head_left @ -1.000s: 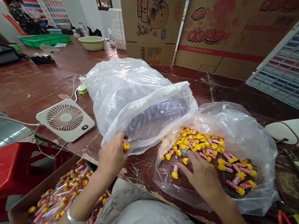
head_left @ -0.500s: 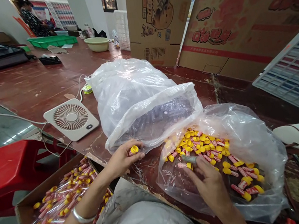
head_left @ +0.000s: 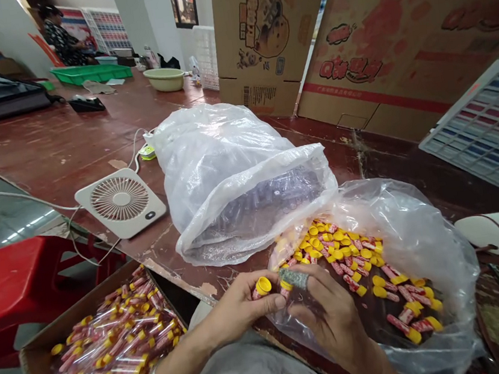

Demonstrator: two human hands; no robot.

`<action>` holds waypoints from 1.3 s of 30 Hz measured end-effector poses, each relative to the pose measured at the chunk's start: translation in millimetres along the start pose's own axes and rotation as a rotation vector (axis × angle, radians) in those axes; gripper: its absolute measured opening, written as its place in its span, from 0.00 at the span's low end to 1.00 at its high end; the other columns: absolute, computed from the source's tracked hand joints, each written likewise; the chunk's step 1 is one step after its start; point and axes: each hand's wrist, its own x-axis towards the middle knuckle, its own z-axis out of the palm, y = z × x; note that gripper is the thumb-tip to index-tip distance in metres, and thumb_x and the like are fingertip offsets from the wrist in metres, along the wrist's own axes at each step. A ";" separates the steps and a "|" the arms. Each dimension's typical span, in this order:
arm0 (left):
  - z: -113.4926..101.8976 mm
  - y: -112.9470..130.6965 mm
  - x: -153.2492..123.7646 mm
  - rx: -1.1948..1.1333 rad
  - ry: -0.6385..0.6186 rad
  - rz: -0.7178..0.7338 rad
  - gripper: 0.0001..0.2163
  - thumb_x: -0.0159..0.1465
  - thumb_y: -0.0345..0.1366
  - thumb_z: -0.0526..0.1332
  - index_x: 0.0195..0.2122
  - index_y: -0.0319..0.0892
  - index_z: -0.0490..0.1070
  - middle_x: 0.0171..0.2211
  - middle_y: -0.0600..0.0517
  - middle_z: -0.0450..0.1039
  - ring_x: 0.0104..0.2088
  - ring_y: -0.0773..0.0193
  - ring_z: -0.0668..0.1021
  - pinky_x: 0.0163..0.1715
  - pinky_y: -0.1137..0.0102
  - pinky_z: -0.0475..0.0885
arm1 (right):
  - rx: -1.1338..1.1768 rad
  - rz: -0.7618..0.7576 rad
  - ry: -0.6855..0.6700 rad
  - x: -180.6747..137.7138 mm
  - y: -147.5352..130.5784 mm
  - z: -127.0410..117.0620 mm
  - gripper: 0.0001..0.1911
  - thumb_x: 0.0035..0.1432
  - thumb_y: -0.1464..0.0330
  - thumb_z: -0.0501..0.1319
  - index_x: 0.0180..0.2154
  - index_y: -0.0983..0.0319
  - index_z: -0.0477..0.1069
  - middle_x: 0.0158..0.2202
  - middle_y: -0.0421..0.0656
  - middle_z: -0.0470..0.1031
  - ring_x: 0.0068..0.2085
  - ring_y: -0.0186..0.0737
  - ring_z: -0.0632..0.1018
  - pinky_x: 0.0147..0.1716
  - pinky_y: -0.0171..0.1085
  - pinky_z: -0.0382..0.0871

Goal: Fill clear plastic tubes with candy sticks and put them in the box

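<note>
My left hand (head_left: 248, 305) is closed around a small pink-patterned tube with a yellow cap (head_left: 263, 286), its round end facing up. Close beside it, my right hand (head_left: 334, 307) pinches another yellow-capped tube (head_left: 285, 290); the left fingertips may touch this one too. A grey-green wrap (head_left: 294, 278) covers one right fingertip. Beyond my right hand, many similar capped tubes (head_left: 343, 248) lie loose in a clear plastic bag (head_left: 396, 199). Ahead of my hands a white sack (head_left: 221, 142) lies with its mouth towards me, showing clear plastic pieces (head_left: 269, 200).
At lower left a cardboard box (head_left: 37, 365) holds many clear tubes with yellow-capped pieces inside. A white fan (head_left: 119, 204) and its cables lie left of the sack. Large cartons (head_left: 350, 41) and a white crate (head_left: 488, 127) stand beyond. Another person (head_left: 61, 37) sits far left.
My right hand has lifted a capped tube from the pile and moved left. My left hand has come right and nearer, away from the sack's mouth; the hands now meet.
</note>
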 end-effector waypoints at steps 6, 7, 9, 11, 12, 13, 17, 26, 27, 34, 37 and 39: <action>11.3 -13.4 6.5 -0.337 0.028 -0.062 0.17 0.56 0.46 0.71 0.36 0.36 0.76 0.30 0.51 0.73 0.31 0.66 0.73 0.35 0.73 0.68 | -0.299 -0.057 0.021 -11.0 -2.9 19.9 0.26 0.58 0.53 0.66 0.50 0.63 0.65 0.46 0.53 0.75 0.49 0.53 0.77 0.48 0.54 0.76; 13.4 -14.8 7.3 -0.367 0.013 -0.089 0.18 0.55 0.46 0.72 0.36 0.36 0.75 0.30 0.50 0.74 0.30 0.66 0.74 0.35 0.72 0.68 | -0.314 -0.048 0.059 -11.5 -3.5 23.8 0.23 0.58 0.54 0.66 0.47 0.62 0.66 0.42 0.51 0.75 0.47 0.53 0.78 0.46 0.54 0.77; 15.1 -15.4 9.2 -0.370 -0.045 -0.145 0.18 0.53 0.46 0.72 0.36 0.37 0.73 0.29 0.51 0.73 0.28 0.66 0.74 0.33 0.71 0.69 | -0.311 -0.025 0.088 -10.6 -3.9 27.5 0.20 0.57 0.56 0.67 0.43 0.61 0.65 0.39 0.49 0.74 0.44 0.53 0.78 0.44 0.54 0.77; 10.8 -12.1 13.5 -0.222 -0.093 -0.141 0.15 0.53 0.42 0.71 0.35 0.38 0.72 0.27 0.53 0.70 0.27 0.67 0.73 0.31 0.72 0.68 | -0.275 -0.022 0.026 -8.4 -1.0 24.0 0.23 0.56 0.53 0.67 0.46 0.60 0.66 0.42 0.49 0.75 0.47 0.54 0.77 0.47 0.55 0.76; 5.7 -8.7 17.4 -0.070 -0.090 -0.101 0.12 0.54 0.39 0.69 0.34 0.38 0.71 0.27 0.55 0.69 0.27 0.67 0.72 0.30 0.73 0.67 | -0.257 -0.022 -0.026 -7.6 2.6 19.7 0.27 0.56 0.51 0.67 0.50 0.61 0.65 0.45 0.51 0.75 0.51 0.55 0.76 0.50 0.56 0.74; -1.3 -4.1 23.1 0.145 -0.057 -0.036 0.08 0.56 0.36 0.67 0.33 0.39 0.71 0.26 0.55 0.68 0.27 0.67 0.71 0.29 0.73 0.66 | -0.250 -0.015 -0.068 -7.5 8.0 14.0 0.32 0.56 0.49 0.66 0.54 0.61 0.64 0.49 0.52 0.74 0.54 0.56 0.75 0.52 0.56 0.73; -43.1 20.5 63.0 1.351 0.239 0.267 0.06 0.61 0.27 0.57 0.35 0.38 0.74 0.33 0.46 0.73 0.32 0.60 0.72 0.32 0.68 0.66 | -0.430 0.113 0.026 -18.6 44.0 -13.6 0.26 0.65 0.48 0.57 0.53 0.61 0.66 0.49 0.53 0.74 0.52 0.54 0.76 0.48 0.52 0.74; -107.2 23.6 136.9 1.771 0.001 0.369 0.12 0.58 0.21 0.56 0.21 0.37 0.73 0.31 0.38 0.74 0.38 0.52 0.72 0.38 0.61 0.65 | -0.562 0.165 -0.190 -51.2 76.9 -35.8 0.11 0.68 0.71 0.53 0.43 0.59 0.73 0.42 0.44 0.79 0.43 0.43 0.79 0.42 0.41 0.75; -110.8 22.9 137.6 1.784 -0.027 0.377 0.12 0.59 0.21 0.55 0.21 0.37 0.73 0.32 0.38 0.74 0.38 0.52 0.73 0.38 0.61 0.65 | -0.521 0.124 -0.232 -50.5 76.1 -32.0 0.12 0.66 0.74 0.53 0.46 0.58 0.73 0.45 0.44 0.79 0.47 0.43 0.79 0.46 0.43 0.75; -123.6 30.9 126.1 1.820 -0.155 0.384 0.12 0.61 0.24 0.57 0.23 0.41 0.73 0.32 0.42 0.75 0.41 0.53 0.72 0.37 0.64 0.63 | -0.460 0.082 -0.251 -54.6 83.4 -6.8 0.11 0.67 0.74 0.53 0.36 0.59 0.72 0.39 0.44 0.78 0.40 0.41 0.80 0.42 0.42 0.77; -127.4 32.4 120.8 1.785 -0.198 0.401 0.11 0.63 0.26 0.57 0.25 0.43 0.73 0.30 0.44 0.76 0.40 0.54 0.72 0.39 0.64 0.63 | -0.340 0.172 -0.093 -53.9 80.8 -9.3 0.08 0.69 0.66 0.55 0.38 0.60 0.72 0.41 0.46 0.79 0.40 0.43 0.81 0.40 0.42 0.78; -131.4 33.4 117.6 1.745 -0.218 0.419 0.10 0.63 0.27 0.57 0.26 0.44 0.73 0.28 0.46 0.76 0.39 0.56 0.72 0.40 0.65 0.63 | -0.229 0.282 0.007 -47.7 71.3 -12.4 0.09 0.66 0.61 0.60 0.39 0.60 0.72 0.39 0.46 0.80 0.38 0.43 0.83 0.38 0.42 0.79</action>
